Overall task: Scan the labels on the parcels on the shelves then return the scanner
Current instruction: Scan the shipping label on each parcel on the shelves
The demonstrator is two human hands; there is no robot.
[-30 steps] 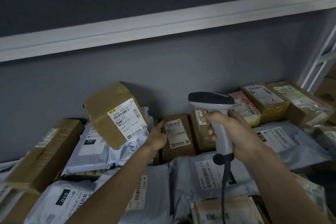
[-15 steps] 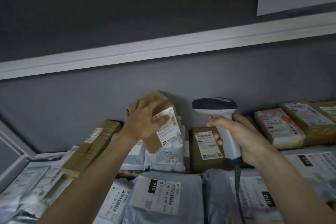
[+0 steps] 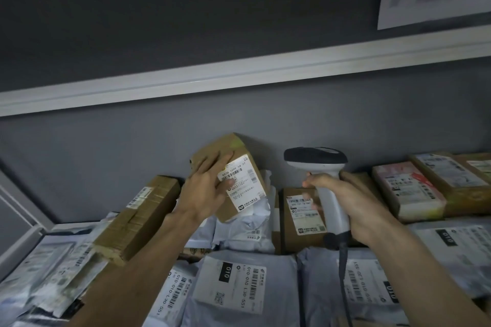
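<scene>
Your left hand (image 3: pixel 206 191) lies flat, fingers straight, on the small brown cardboard box (image 3: pixel 233 180) that leans tilted against the grey back wall (image 3: pixel 132 146); your fingertips touch the edge of its white barcode label (image 3: pixel 243 186). Your right hand (image 3: pixel 345 203) grips the handle of the pale grey pistol-shaped scanner with the dark head (image 3: pixel 322 180), just to the right of that box, with its cord (image 3: pixel 344 268) hanging below your wrist.

The box looks light and stiff, judging by how it perches on the soft grey plastic mailer bags (image 3: pixel 239 231) under your left palm. It will likely slide or tip on that slick plastic, so steady it by its top edge and left side, away from the label, so the barcode stays uncovered. The cardboard has a taped seam and slightly worn corners, and the label is printed with a barcode near the top and a small round logo low down.

The mailers should feel limp and slippery; flatten them rather than lift. The scanner is rigid plastic, so hold it by the grip as you do.
</scene>
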